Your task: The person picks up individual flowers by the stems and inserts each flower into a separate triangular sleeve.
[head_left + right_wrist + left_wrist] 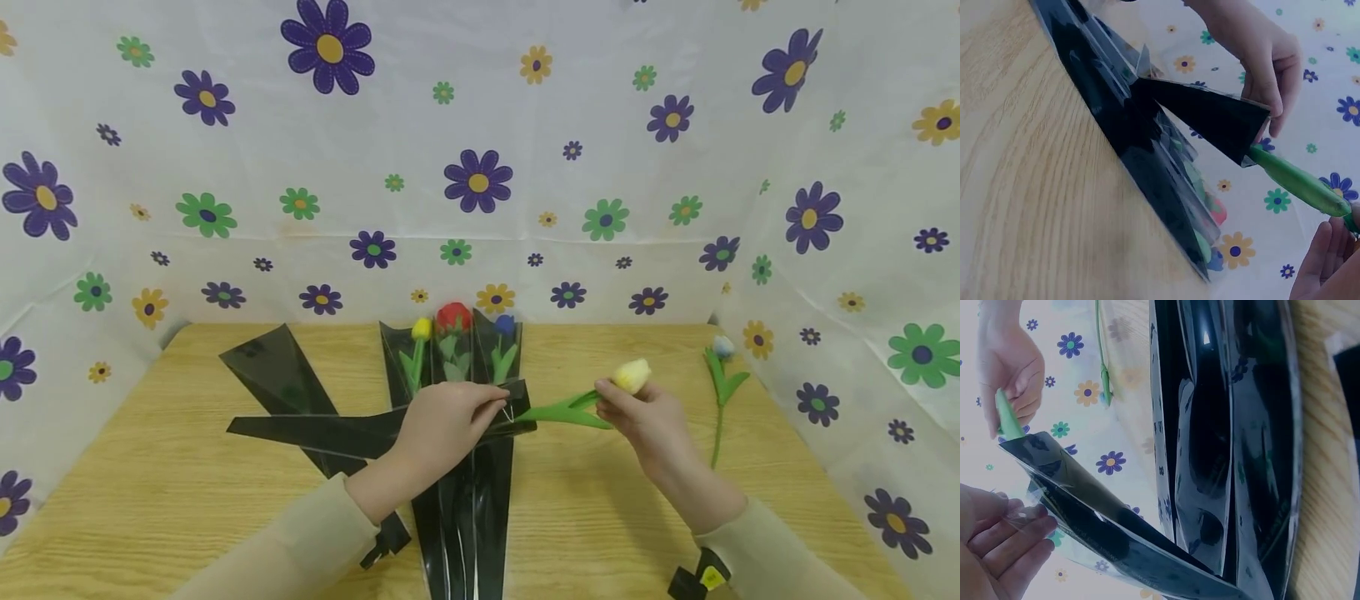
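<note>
My left hand (442,421) pinches the clear edge at the mouth of a black flower sleeve (315,429), held sideways over the table. In my right hand (652,429) is a pale yellow-white tulip (632,376), pinched just below its bloom. Its green leaves (562,412) lie between the two hands, and the lower stem goes into the sleeve's mouth. The right wrist view shows the green part (1300,181) entering the sleeve (1210,119). How far the stem reaches inside is hidden by the black film.
Beneath my left hand lie three black sleeves with a yellow tulip (422,329), a red rose (453,317) and a blue flower (505,325). Another black sleeve (281,367) slants at left. A pale blue tulip (723,347) lies at right. Flower-patterned cloth (405,125) surrounds the wooden table (600,517).
</note>
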Demonstrator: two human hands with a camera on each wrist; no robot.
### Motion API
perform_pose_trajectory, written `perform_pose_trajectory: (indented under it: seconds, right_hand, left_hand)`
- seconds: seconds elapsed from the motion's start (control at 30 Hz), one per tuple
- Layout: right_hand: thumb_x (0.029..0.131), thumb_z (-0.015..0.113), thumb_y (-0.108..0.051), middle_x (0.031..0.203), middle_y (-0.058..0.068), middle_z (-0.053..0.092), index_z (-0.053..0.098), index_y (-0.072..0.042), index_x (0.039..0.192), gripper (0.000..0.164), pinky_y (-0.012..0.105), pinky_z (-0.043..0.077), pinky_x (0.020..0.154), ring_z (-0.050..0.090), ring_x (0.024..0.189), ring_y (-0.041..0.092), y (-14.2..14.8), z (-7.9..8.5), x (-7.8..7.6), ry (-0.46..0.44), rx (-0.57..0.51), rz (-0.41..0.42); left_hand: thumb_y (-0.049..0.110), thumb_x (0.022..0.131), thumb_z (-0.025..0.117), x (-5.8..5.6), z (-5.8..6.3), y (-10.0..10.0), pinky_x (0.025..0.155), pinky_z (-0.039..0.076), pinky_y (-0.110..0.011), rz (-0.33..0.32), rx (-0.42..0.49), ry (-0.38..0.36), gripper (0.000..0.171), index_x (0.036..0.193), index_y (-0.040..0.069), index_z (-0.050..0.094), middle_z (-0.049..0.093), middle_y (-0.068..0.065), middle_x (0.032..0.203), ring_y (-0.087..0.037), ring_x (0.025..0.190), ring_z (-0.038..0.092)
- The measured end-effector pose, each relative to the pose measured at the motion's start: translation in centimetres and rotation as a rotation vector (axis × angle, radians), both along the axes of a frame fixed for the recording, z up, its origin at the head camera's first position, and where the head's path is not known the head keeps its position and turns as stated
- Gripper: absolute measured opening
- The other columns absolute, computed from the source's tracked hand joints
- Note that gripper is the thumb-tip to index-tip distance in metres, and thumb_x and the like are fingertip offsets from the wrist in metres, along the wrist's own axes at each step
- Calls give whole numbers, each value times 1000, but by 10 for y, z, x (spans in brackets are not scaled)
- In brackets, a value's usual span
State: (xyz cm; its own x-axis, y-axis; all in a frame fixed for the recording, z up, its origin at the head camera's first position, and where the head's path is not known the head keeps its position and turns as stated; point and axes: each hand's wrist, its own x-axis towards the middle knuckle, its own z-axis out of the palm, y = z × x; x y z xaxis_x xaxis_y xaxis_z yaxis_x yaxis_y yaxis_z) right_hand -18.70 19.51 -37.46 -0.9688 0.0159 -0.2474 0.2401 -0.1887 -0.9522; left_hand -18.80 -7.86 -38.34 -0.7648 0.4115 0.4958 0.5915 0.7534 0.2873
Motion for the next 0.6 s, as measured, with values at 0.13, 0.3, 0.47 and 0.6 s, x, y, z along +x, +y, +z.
perform_pose_trajectory:
  seconds: [0.13, 0.3, 0.47, 0.6]
  right_hand:
    - [105, 68, -10, 89, -12, 71, 68, -16, 98, 9, 20, 61, 87, 68, 80, 1, -5, 4, 2, 98, 71, -13]
    - [103, 69, -6, 86, -11, 72, 70, -14, 96, 11, 20, 62, 83, 69, 76, 3, -11, 9, 1, 141, 96, -29]
    - [103, 69, -6, 87, -10, 70, 70, -9, 101, 4, 20, 62, 84, 70, 75, 3, -21, 6, 0, 102, 118, 14]
    - [102, 71, -9, 85, -10, 70, 68, -7, 103, 4, 20, 61, 87, 70, 74, 3, -29, 1, 0, 97, 157, 37]
  left_hand:
    - [23, 98, 79, 0, 0, 1, 62, 58, -22, -3, -7, -22, 14, 109, 16, 85, 84, 1, 98, -9, 75, 77]
    - [23, 97, 80, -1, 0, 2, 55, 49, -17, -6, -3, -28, 15, 110, 16, 85, 84, 1, 97, -8, 68, 74]
    - [22, 98, 79, -1, 3, 4, 50, 38, -15, -25, 11, -14, 16, 111, 17, 85, 84, 0, 96, -7, 60, 68]
    - [23, 98, 79, -1, 8, 8, 50, 38, -15, -40, 17, -3, 16, 112, 17, 85, 84, 0, 97, -6, 58, 66]
